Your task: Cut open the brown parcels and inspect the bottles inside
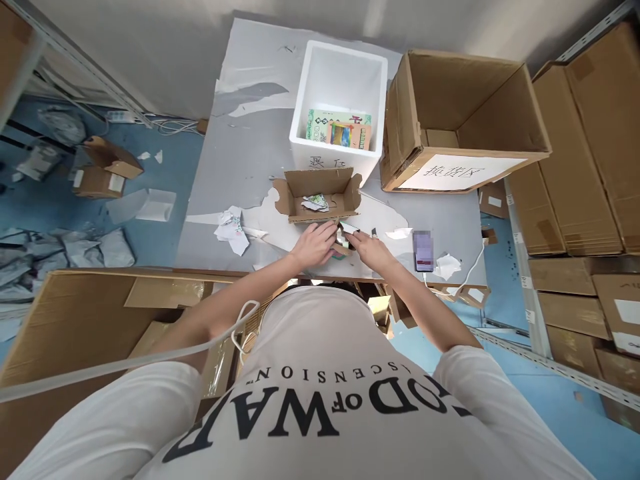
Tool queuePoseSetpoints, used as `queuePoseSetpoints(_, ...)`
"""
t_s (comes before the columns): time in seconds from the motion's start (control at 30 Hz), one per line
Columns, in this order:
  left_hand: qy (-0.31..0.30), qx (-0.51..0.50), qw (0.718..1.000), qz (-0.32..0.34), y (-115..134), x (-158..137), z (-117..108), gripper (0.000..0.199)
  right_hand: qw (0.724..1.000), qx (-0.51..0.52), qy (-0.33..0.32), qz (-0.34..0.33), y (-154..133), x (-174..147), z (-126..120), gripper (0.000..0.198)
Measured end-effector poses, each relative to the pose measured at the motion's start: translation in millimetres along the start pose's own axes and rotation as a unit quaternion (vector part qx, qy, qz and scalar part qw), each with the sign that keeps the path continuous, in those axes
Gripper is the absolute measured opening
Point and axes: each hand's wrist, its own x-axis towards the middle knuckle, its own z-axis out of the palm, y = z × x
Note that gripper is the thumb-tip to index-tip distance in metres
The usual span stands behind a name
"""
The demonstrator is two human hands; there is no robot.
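My left hand [315, 245] is closed at the left side of a small package [343, 248] by the table's front edge. The package shows brown, pale and greenish parts; its kind is not clear. At its right side my right hand [371, 249] has curled fingers. A short dark piece [374, 233] sticks out beside the right hand, and I cannot tell what it belongs to. Just beyond both hands stands an open small cardboard box [320, 179] with flaps raised and a crumpled printed paper [316, 202] inside.
A white foam box [345, 80] holding printed booklets [349, 133] and a large open carton [465, 127] stand at the back of the grey table [210, 180]. Torn paper [233, 230] lies left, a cabled phone [423, 251] right. Stacked cartons [565, 153] fill the right side.
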Motion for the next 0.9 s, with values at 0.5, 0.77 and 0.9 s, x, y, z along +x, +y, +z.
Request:
queuePoseSetpoints(0.5,0.189,-0.337,0.891,-0.239,4.5,-17.3,74.7,0.084,0.981,-0.141,-0.113,-0.076,-20.4,32.0,-46.1,0.035)
queuePoseSetpoints(0.77,0.054,-0.398,0.897,-0.186,-10.5,8.9,74.2,0.093,0.966,-0.168,-0.129,-0.151,-13.5,39.9,-43.5,0.035)
queuePoseSetpoints(0.9,0.045,-0.370,0.909,-0.185,-4.8,12.0,70.1,0.081,0.950,-0.200,-0.140,-0.193,-11.8,46.7,-44.9,0.039)
